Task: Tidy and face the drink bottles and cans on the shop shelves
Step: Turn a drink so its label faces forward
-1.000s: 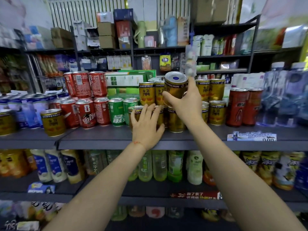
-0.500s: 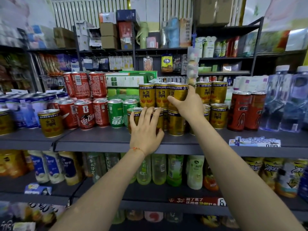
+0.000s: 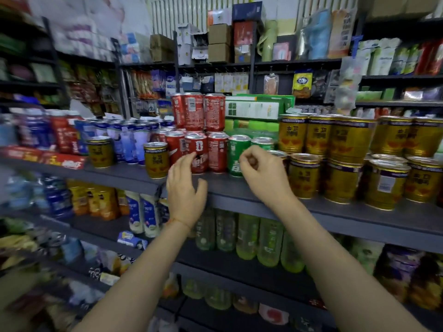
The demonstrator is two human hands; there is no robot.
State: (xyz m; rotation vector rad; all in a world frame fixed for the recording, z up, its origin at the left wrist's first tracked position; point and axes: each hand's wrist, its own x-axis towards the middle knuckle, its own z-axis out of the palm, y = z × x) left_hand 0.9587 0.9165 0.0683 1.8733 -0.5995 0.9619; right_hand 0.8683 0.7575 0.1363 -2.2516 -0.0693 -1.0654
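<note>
Gold cans (image 3: 345,161) stand stacked two tiers high on the grey shelf (image 3: 239,195), just to the right of the right hand (image 3: 260,171). Red cans (image 3: 203,140) form a second two-tier stack directly beyond the fingers (image 3: 184,161) of the left hand (image 3: 184,188). Green cans (image 3: 237,154) stand between the two hands, partly hidden behind the right one.

Hand state: the left hand is spread wide, fingertips just short of the lower red cans, and grips nothing. The right hand is loosely curled with thumb and fingers drawn together; no can is enclosed in it.

Stray items: one gold can (image 3: 155,160) stands alone near the shelf edge to the left of the left fingers, and another gold can (image 3: 100,152) stands further left, in front of blue-and-white cans (image 3: 129,144). Both are apart from the main gold group and appear to be the next items to regroup.

Risks, as judged from this layout:
- The red stack is narrow and tall. A sideways brush from the spread left fingers could topple the upper tier.
- The nearer stray gold can sits close to the front edge. A push rather than a lift could send it off the shelf.
- The upper gold tier rests on can rims; a knock from the right wrist could shift it.

Motion blur softens the outer areas, so labels there cannot be read.
</note>
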